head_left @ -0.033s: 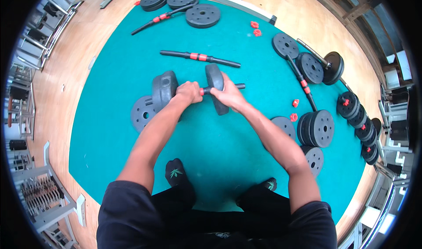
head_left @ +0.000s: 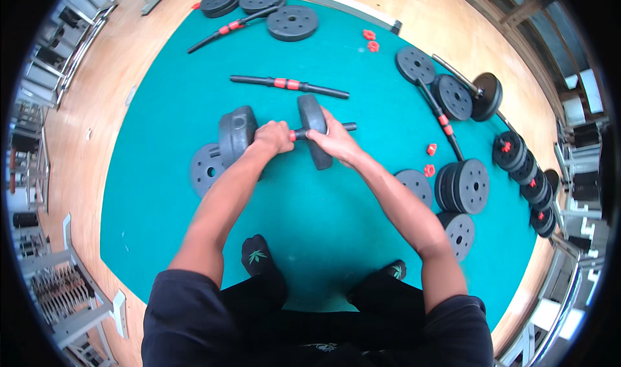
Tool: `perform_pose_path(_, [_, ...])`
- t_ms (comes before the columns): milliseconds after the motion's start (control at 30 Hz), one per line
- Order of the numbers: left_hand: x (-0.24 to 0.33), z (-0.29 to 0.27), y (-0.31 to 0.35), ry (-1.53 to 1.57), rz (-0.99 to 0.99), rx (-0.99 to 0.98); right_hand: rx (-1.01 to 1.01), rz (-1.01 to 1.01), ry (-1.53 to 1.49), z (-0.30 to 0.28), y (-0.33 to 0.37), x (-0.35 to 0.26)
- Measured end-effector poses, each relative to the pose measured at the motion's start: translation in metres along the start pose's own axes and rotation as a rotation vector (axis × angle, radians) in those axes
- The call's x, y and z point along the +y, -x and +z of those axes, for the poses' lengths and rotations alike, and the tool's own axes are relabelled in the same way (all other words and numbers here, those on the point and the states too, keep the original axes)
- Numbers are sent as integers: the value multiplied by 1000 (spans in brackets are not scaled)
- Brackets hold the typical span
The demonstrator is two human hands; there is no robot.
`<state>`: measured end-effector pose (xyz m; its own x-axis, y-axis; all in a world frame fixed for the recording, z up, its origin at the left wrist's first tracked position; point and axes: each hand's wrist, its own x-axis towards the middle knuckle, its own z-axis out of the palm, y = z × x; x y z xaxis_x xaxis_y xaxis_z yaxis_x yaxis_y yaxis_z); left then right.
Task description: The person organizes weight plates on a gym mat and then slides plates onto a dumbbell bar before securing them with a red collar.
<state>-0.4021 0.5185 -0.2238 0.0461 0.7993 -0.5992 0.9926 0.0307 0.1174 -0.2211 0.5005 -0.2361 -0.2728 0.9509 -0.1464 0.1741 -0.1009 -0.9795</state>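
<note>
My left hand is wrapped around the middle of a dumbbell bar, which has a red band. Black weight plates sit on the bar's left part, and its left end pokes out past them. Toward the right end, my right hand grips another black weight plate, thumb on the near face and fingers around the far side. The bar runs through this plate and sticks out beyond it. Partly hidden behind the left plates, a grey plate lies flat on the green mat.
Beyond my hands lies a bare dumbbell bar. Plates and another bar are at the far left. To the right are a bar, stacked plates, red collars and a loaded barbell.
The whole scene sits slightly further left in the view. Both hands keep the same holds on the bar and plate.
</note>
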Motion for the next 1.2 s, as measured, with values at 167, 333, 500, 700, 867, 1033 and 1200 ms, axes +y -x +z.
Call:
perform_pose_path(167, [-3, 3, 3, 14, -6, 19, 182, 105, -322, -77, 26, 12])
perform_pose_path(333, [-8, 3, 5, 26, -4, 29, 769, 472, 1095, -194, 91, 97])
perform_pose_path(500, [-3, 3, 2, 7, 1, 31, 641, 755, 976, -243, 141, 142])
perform_pose_path(700, [-8, 3, 7, 15, -11, 51, 833, 996, 800, -180, 130, 109])
perform_pose_path(867, [-2, 4, 5, 7, -3, 56, 920, 1093, 785, -160, 149, 117])
perform_pose_path(1033, [2, 4, 2, 1, 26, 42, 761, 1256, 552, -198, 144, 122])
perform_pose_path(1200, [-4, 7, 0, -12, 24, 55, 660, 1107, 524, -174, 129, 126])
